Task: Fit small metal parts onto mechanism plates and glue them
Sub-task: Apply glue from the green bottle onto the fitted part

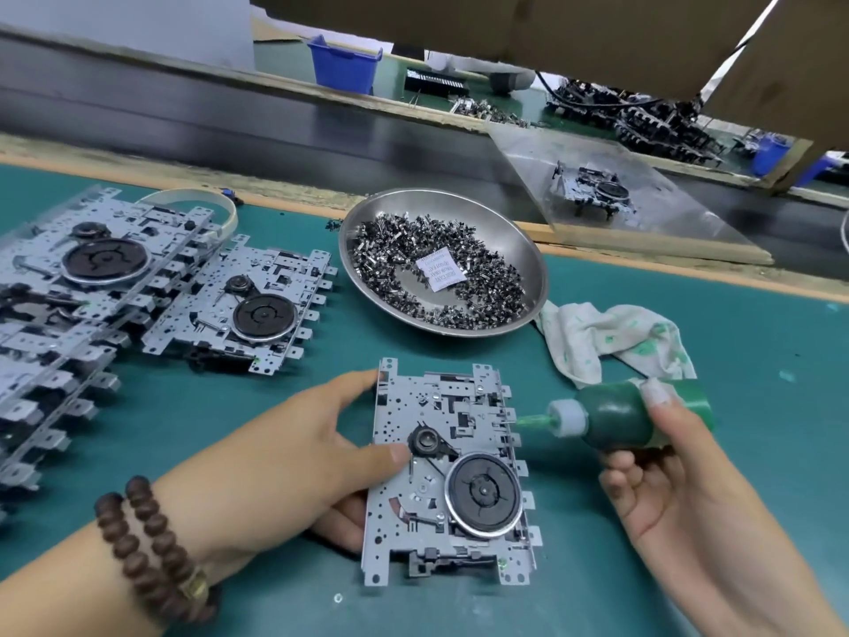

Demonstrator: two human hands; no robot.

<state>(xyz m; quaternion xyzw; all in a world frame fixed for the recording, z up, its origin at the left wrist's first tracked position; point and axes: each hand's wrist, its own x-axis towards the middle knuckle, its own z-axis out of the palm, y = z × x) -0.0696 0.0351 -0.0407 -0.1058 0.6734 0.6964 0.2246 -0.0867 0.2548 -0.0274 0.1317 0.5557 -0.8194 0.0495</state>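
On the left of the teal-matted table [689,521] lie overlapping stamped grey metal mechanism plates [69,287], thin, perforated and edged with square tabs, each carrying a black ribbed plastic wheel. One more such plate with its black wheel [248,305] lies just right of that pile.

The left hand [294,452], a double string of dark brown wooden beads [151,554] round its wrist, grips the left edge of the flat grey mechanism plate [445,475] in the near middle of the table: thumb on top beside a small black hub, fingers curled beneath. This plate bears a large black wheel with a bright metal rim.

Behind it stands a shallow round polished steel dish [523,241] heaped with small dark shiny metal parts [395,250], a white paper sachet [438,272] lying among them.

Right of the dish lies a crumpled white cloth flecked with green [611,337].

The right hand [661,475] is wrapped round a dark green plastic glue bottle [615,418], held roughly level, its grey collar and green nozzle pointing left, the tip at the plate's right edge.
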